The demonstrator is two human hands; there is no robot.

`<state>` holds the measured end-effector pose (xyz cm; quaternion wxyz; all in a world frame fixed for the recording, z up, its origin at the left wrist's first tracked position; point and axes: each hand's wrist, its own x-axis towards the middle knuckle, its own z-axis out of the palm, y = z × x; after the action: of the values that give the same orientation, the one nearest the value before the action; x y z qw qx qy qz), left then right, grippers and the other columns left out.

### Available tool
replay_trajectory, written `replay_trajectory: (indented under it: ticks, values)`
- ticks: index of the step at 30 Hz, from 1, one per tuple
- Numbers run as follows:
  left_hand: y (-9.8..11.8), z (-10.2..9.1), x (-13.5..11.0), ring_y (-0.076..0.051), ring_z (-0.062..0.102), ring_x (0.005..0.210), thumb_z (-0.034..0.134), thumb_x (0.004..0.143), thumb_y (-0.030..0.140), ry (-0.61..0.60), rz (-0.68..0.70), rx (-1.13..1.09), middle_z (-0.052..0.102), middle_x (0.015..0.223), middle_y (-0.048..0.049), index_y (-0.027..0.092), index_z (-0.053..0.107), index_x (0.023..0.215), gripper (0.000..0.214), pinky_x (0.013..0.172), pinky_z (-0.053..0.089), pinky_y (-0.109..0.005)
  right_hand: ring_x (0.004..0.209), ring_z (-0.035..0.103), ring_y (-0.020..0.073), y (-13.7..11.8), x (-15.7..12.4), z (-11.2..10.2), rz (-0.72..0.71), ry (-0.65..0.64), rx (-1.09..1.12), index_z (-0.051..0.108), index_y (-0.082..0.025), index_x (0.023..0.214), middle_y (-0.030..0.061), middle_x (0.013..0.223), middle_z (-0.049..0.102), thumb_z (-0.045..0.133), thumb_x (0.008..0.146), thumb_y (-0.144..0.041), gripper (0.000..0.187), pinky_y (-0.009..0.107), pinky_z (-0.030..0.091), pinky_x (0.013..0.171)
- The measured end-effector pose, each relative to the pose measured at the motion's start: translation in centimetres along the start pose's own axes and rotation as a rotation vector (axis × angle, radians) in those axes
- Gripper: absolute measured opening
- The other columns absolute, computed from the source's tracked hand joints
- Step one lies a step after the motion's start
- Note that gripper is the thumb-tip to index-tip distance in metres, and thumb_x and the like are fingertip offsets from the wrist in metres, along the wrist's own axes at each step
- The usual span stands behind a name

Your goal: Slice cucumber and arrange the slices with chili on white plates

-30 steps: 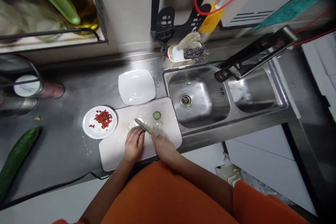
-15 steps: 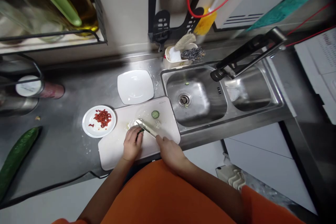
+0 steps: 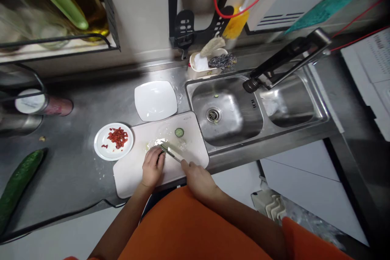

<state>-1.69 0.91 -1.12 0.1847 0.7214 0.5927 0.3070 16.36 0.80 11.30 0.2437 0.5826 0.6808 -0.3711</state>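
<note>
A white cutting board point(image 3: 134, 170) lies on the steel counter in front of me. My right hand point(image 3: 197, 178) is closed round the handle of a knife point(image 3: 170, 151), whose blade slants up and left across the board. My left hand point(image 3: 153, 166) rests on the board with fingers curled over a small green piece of cucumber right at the blade; most of that piece is hidden. A single cucumber slice point(image 3: 179, 132) lies further back on the board, beside pale wet scraps.
A round plate of chopped red bits point(image 3: 113, 140) sits left of the board, a square white plate point(image 3: 155, 100) behind it. The sink point(image 3: 225, 111) and black tap point(image 3: 283, 61) are to the right. A whole cucumber point(image 3: 18, 183) lies far left.
The knife and my right hand have drawn slightly back toward me. My left hand has stayed on the cucumber piece. The view has shifted a little.
</note>
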Motion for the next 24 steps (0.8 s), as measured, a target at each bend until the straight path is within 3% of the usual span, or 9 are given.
replay_trajectory:
  ticks: [5,24]
  values:
    - [0.0,0.0,0.0,-0.020,0.059,0.101,0.051,0.087,0.024,-0.004,0.011,-0.006,0.065,0.101,-0.0094,0.018,0.062,0.100,0.018,0.093,0.048,-0.039,0.084,0.064,0.0220,-0.1,0.0,-0.2,-0.009,-0.006,-0.006,0.048,-0.017,0.110,0.0111,0.093,0.063,0.036,0.085,-0.007,0.030,0.026,0.046,0.066]
    - [-0.1,0.0,0.1,-0.019,0.059,0.100,0.050,0.087,0.024,-0.007,-0.005,-0.021,0.066,0.099,-0.0089,0.017,0.063,0.101,0.020,0.094,0.047,-0.038,0.089,0.064,0.0212,-0.6,1.0,-0.7,-0.030,-0.011,-0.018,0.049,-0.016,0.116,0.0116,0.095,0.065,0.030,0.089,-0.008,0.034,0.026,0.048,0.070]
